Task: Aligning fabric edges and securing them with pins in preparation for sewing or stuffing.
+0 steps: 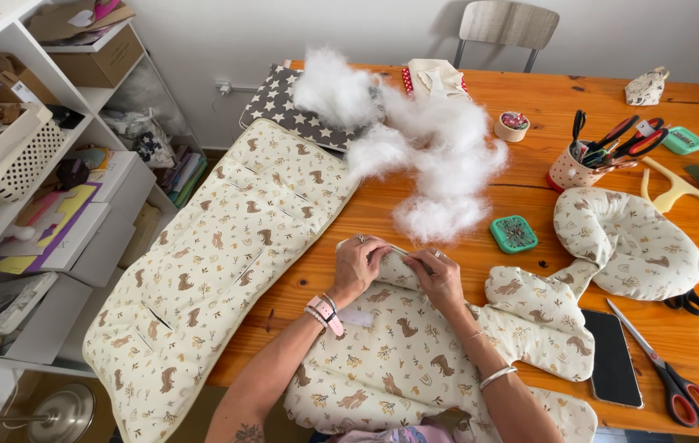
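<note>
A cream fabric piece printed with small brown animals lies on the wooden table in front of me, partly stuffed. My left hand pinches its upper edge, a pink watch on the wrist. My right hand presses on the same edge just beside it, fingers closed on the cloth. A heap of white stuffing lies on the table beyond both hands.
A long matching printed pad hangs over the table's left edge. A stuffed curved cushion, green pin box, cup of scissors, black phone and red-handled scissors sit at right. Shelves stand left.
</note>
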